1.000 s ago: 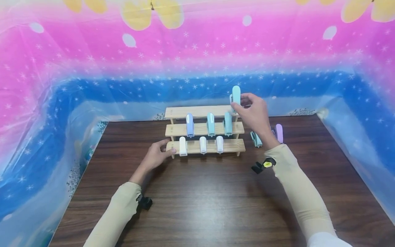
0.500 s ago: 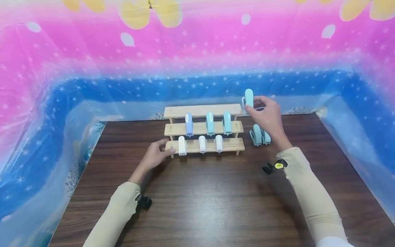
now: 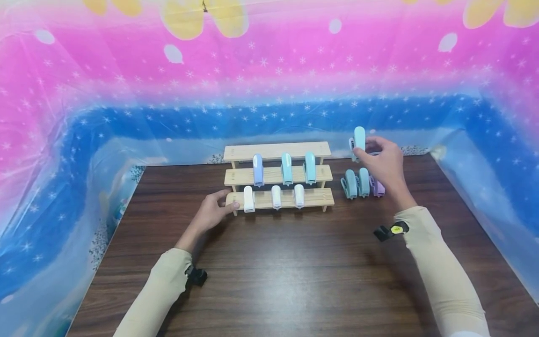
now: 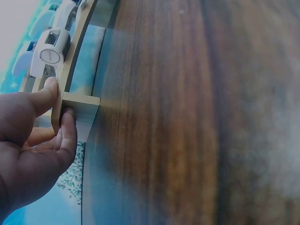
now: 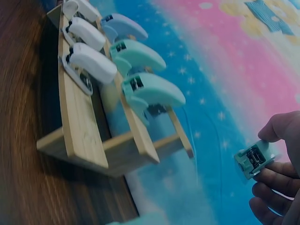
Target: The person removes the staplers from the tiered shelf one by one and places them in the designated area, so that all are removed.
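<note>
My right hand (image 3: pixel 385 161) pinches a mint-green stapler (image 3: pixel 359 139) between thumb and fingers, holding it up to the right of a three-step wooden rack (image 3: pixel 275 150). The right wrist view shows the end of this held stapler (image 5: pixel 255 159) facing the camera. At the rack's lower left end, my left hand (image 3: pixel 212 211) grips the bottom step, thumb on top and fingers underneath. Three white staplers stand on that step, the leftmost white stapler (image 3: pixel 249 199) near my thumb. On the middle step are a periwinkle stapler (image 3: pixel 258 169) and two mint ones, including the right-hand mint stapler (image 3: pixel 310 167).
Right of the rack, below my right hand, a teal stapler (image 3: pixel 349 184), another teal stapler (image 3: pixel 363 182) and a purple stapler (image 3: pixel 376 186) stand side by side on the dark wooden table (image 3: pixel 278 281). A patterned cloth (image 3: pixel 269 89) hangs behind the table and at its sides.
My right hand has carried the mint-green stapler rightward and slightly down, away from the rack's top step. The staplers on the table behind that arm show differently. My left hand stays on the rack.
</note>
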{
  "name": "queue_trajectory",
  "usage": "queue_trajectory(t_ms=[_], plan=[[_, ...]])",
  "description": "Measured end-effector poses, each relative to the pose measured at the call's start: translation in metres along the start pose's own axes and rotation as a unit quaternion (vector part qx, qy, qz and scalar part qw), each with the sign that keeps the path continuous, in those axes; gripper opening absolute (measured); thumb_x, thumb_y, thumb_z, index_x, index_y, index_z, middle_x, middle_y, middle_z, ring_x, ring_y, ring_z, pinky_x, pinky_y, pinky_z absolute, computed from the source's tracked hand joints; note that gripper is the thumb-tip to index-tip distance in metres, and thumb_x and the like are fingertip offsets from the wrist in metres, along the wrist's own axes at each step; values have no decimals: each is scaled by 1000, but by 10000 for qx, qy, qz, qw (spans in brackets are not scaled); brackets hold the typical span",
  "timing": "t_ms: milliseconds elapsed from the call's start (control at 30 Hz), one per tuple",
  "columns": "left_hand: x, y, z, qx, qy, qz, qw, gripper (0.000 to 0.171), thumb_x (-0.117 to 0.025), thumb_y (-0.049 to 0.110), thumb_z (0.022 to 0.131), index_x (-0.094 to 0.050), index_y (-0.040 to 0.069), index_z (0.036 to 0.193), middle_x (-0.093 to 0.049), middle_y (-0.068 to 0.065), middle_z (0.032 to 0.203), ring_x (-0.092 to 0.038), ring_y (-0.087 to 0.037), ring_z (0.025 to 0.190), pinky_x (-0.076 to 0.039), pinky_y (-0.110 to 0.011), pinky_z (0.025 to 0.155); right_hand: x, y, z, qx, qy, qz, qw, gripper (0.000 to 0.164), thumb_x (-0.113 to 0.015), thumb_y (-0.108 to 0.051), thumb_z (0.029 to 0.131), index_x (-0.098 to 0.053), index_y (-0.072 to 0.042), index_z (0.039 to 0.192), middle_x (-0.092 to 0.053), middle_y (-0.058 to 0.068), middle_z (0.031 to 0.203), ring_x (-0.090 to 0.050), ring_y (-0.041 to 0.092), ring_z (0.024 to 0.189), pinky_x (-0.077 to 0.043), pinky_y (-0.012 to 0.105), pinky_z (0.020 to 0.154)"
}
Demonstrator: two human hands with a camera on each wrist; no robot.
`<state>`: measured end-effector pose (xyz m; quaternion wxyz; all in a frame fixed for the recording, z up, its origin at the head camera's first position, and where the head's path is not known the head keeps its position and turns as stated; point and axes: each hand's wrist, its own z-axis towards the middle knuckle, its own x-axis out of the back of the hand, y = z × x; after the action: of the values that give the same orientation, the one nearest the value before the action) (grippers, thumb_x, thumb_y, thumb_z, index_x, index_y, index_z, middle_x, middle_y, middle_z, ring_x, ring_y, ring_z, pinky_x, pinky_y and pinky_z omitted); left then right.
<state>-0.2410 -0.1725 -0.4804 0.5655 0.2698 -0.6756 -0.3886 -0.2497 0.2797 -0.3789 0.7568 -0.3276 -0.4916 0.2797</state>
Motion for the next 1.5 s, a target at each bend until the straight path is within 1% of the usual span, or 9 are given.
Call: queue_trajectory(t_ms=[133, 267, 433, 600, 833, 1000, 1233, 1433, 1500], plan=[[0, 0, -1, 22, -15, -51, 10000, 68, -71, 23, 98, -41, -8, 151, -66, -27, 126, -68, -36, 112, -59, -37, 80, 8, 13, 0, -26, 68, -43, 10000, 48, -74, -44, 91, -72, -8, 123, -73, 13, 107, -67, 19, 92, -50, 29, 78], [-1, 1, -1, 41, 6, -77, 10000, 68, -72, 23, 98, -42, -7, 151, -67, -26, 126, -68, -35, 113, -59, -39, 82, 17, 25, 0, -97, 185, -112, 9997, 49, -75, -43, 91, -72, -7, 124, -73, 14, 109, -65, 12, 91, -48, 24, 80], [0, 1, -1, -19, 27, -65, 10000, 68, -72, 23, 98, -42, -8, 150, -67, -27, 125, -68, -36, 112, -59, -39, 81, 27, 38, 1, -288, 346, -210, 9988, 53, -75, -45, 90, -72, -8, 127, -73, 14, 112, -62, 9, 93, -45, 24, 82], [0, 1, -1, 29, 16, -80, 10000, 67, -72, 22, 98, -42, -7, 151, -68, -25, 125, -69, -34, 111, -58, -38, 80, 36, 52, 1, -533, 365, -283, 9975, 55, -75, -46, 90, -70, -9, 130, -71, 13, 116, -60, 11, 99, -44, 27, 87], [0, 2, -2, 85, 1, -77, 9999, 68, -71, 23, 98, -42, -7, 151, -68, -25, 125, -69, -34, 111, -58, -37, 80, 42, 73, 0, -861, 297, -256, 9955, 63, -75, -48, 90, -64, -8, 138, -68, 18, 128, -61, 19, 108, -46, 38, 98], [-1, 2, -2, 131, 6, -64, 9999, 68, -72, 23, 98, -42, -5, 152, -68, -25, 124, -69, -33, 109, -58, -36, 79, 45, 86, 0, -963, 362, -332, 9941, 63, -74, -48, 90, -64, -9, 138, -68, 19, 129, -61, 20, 108, -46, 33, 96], [0, 1, -1, 130, -5, -85, 9999, 69, -72, 24, 98, -42, -5, 152, -68, -25, 123, -69, -32, 109, -58, -36, 78, 50, 102, -3, -1031, 443, -459, 9926, 62, -73, -48, 91, -65, -7, 138, -66, 19, 131, -55, 27, 119, -41, 36, 96], [-1, 0, -1, 146, -12, -109, 9998, 68, -72, 25, 98, -42, -4, 152, -69, -24, 123, -70, -31, 107, -58, -34, 75, 51, 114, -7, -1104, 362, -615, 9913, 64, -71, -50, 91, -66, -6, 137, -66, 20, 131, -55, 27, 114, -39, 32, 87], [-1, 0, -1, 148, -12, -107, 9998, 68, -71, 24, 98, -41, -5, 152, -69, -24, 123, -69, -31, 107, -58, -35, 75, 51, 119, -8, -1096, 310, -656, 9913, 64, -70, -51, 92, -65, -5, 137, -67, 21, 130, -56, 30, 113, -39, 34, 88]])
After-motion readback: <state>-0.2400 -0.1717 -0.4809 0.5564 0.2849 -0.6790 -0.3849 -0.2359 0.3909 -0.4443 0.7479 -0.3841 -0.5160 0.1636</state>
